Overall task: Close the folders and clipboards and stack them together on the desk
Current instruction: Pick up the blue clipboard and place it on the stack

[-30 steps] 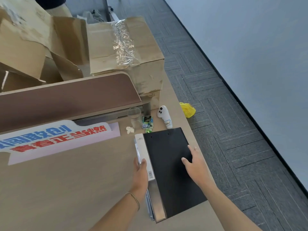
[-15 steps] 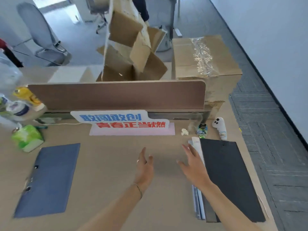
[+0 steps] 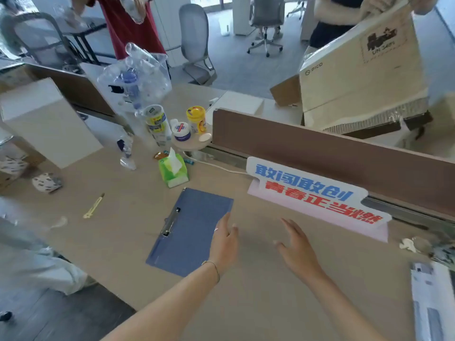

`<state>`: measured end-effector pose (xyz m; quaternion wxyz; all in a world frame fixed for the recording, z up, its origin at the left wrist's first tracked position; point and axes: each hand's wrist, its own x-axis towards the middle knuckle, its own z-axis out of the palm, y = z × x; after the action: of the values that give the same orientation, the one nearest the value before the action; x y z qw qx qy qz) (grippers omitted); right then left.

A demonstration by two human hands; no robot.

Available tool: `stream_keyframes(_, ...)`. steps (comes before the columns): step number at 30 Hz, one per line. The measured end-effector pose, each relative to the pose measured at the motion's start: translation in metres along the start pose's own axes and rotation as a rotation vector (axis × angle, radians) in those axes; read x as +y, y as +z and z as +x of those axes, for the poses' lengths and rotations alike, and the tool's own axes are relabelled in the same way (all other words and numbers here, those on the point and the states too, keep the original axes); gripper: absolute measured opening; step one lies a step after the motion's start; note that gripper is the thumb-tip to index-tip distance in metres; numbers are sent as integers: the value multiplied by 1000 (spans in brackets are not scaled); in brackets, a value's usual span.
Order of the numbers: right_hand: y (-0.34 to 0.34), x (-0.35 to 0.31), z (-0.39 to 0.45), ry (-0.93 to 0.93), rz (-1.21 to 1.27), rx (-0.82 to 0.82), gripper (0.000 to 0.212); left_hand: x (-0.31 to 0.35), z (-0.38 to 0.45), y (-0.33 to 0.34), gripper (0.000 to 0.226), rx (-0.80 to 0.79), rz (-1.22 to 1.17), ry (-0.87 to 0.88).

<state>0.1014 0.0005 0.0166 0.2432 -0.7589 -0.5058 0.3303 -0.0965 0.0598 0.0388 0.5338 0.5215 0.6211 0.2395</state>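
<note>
A blue clipboard folder [image 3: 189,230] lies flat on the desk [image 3: 123,217], with its metal clip along the left edge. My left hand [image 3: 225,243] is open and rests on the folder's right edge, fingers apart. Beside it, my right hand [image 3: 296,249] hovers open over bare desk, holding nothing. Only the white edge of the stacked folders [image 3: 433,301] shows, at the far right of the frame.
A green tissue pack [image 3: 173,172], jars and plastic bottles [image 3: 157,124] crowd the desk behind the folder. A slogan sign [image 3: 312,193] leans on the brown divider [image 3: 320,148]. A yellow utility knife [image 3: 93,206] lies at the left. People stand beyond the desk.
Both hands left the black folder stack at the right and swung left. My left hand now touches the blue folder, which was far to the left before.
</note>
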Motion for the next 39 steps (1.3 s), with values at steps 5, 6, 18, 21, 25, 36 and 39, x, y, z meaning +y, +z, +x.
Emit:
stream_keyframes(5,60,-47,24,34,68,-53,69,-35,36,-76,54,51,5,-76)
stream_keyframes(6,73,-54,28,60,101,-70,69,-41,43,-89,54,68,19,-89)
stream_keyframes(18,184,-97,61,524,623,-340,77,-108,106,-192,52,180,38,-343)
stream_keyframes(21,189,-97,64,575,676,-314,75,-123,117,-195,52,177,12,-399)
stream_keyframes(25,191,-98,67,618,703,-326,74,-128,129,-194,17,200,29,-393)
stream_keyframes(36,200,-109,59,603,661,-327,70,-134,149,-206,21,105,-108,-538)
stream_keyframes(39,203,-109,54,595,674,-317,72,-130,149,-207,24,56,-168,-576)
